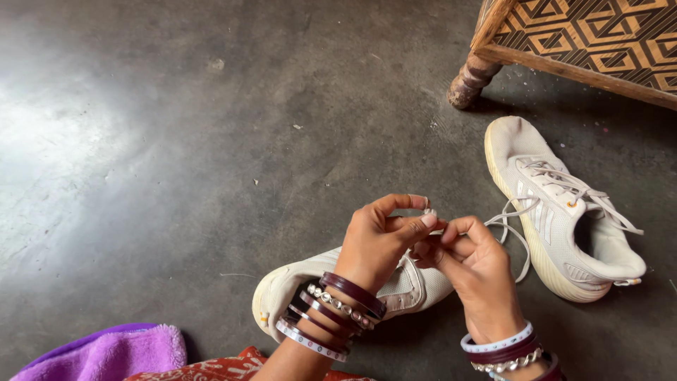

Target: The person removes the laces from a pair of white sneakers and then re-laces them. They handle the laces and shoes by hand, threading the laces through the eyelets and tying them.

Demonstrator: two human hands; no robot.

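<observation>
Bangles are stacking up on both wrists right at the bottom of the view, dark red and beaded silver ones. Just above them, the left hand and the right hand are meeting fingertip to fingertip, both pinching the end of a white lace between thumb and forefinger. That lace is looping away to the right, trailing over the floor.

Under the hands, a white sneaker is lying on the floor, its long axis running left to right, rounded toe pointing left and slightly toward the camera. It is looking worn and greyed, with a mesh-like upper showing beside the left wrist; the hands are hiding its lacing.

Off to the right, well apart, a second white sneaker is resting with its toe pointing up and away, heel nearer, laces hanging loose. Behind it, a wooden furniture leg is standing under a patterned panel. Purple cloth is bunching at bottom left.
</observation>
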